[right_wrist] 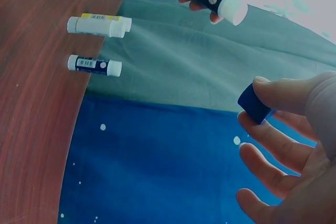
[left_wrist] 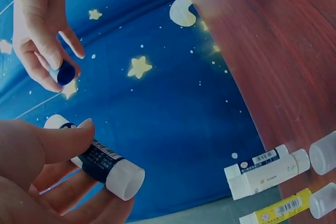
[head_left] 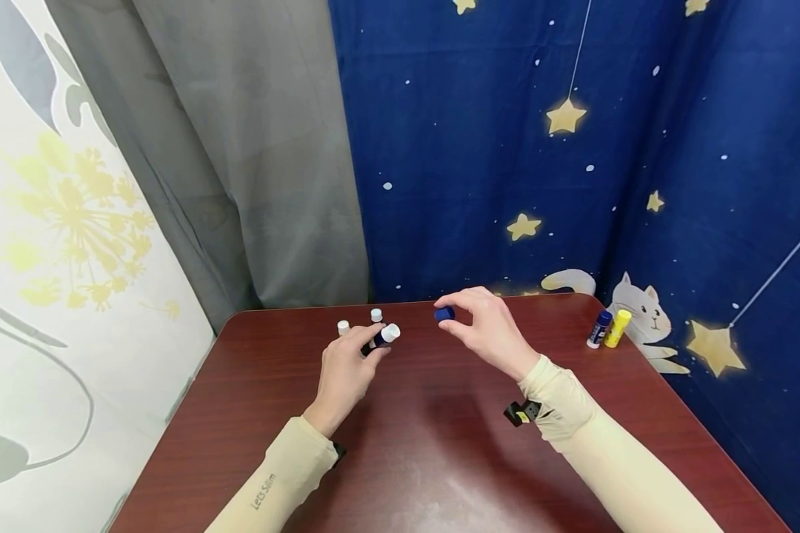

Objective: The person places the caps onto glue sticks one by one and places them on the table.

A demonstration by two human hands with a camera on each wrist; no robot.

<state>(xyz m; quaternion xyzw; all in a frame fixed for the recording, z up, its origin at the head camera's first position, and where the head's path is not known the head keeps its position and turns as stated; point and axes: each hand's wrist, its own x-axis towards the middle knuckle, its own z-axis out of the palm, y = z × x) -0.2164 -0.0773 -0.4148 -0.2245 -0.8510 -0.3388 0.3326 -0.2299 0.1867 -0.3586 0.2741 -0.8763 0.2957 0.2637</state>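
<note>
My left hand (head_left: 350,370) grips a glue stick (left_wrist: 100,158) above the table, thumb on one side and fingers on the other. The stick has a dark blue label and a bare white end tilted up to the right. A short gap away, my right hand (head_left: 490,329) pinches a blue cap (right_wrist: 254,103) between thumb and fingertips, its other fingers spread. Cap and stick are apart. Behind the left hand stand uncapped glue sticks: a dark blue one (right_wrist: 94,65), a white one (right_wrist: 94,26) and a yellow one (left_wrist: 283,209), partly hidden in the head view.
Two translucent white caps (left_wrist: 324,153) are on the table near the uncapped sticks. At the far right edge of the reddish-brown table (head_left: 440,474) stand a capped blue glue stick (head_left: 598,330) and a capped yellow one (head_left: 617,329). Curtains (head_left: 467,170) hang behind the table.
</note>
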